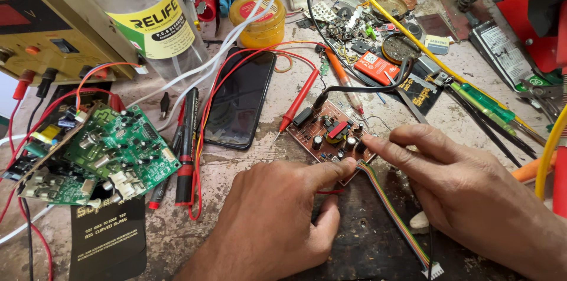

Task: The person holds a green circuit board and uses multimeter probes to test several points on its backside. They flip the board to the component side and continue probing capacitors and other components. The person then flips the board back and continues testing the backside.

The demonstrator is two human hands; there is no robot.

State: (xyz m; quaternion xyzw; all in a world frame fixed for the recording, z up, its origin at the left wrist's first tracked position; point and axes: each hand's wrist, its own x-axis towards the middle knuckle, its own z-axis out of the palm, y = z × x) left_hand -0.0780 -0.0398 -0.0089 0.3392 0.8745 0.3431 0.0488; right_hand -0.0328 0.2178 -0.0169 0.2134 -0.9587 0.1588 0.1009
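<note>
A small brown circuit board (323, 129) with capacitors and a red part lies in the middle of the bench. My left hand (277, 216) rests below it, its forefinger touching the board's near edge. My right hand (472, 189) comes in from the right, and its fingertips pinch at the board's right corner. A multicoloured ribbon cable (394, 213) runs from that corner down to a white connector (435, 270). A red probe (298, 104) lies just left of the board.
A dark phone (239, 99) lies left of the board. Green circuit boards (100, 154) sit at far left, a black probe (186, 145) beside them. A clear bottle (150, 18), a yellow tin (258, 19), loose parts and tools crowd the back and right.
</note>
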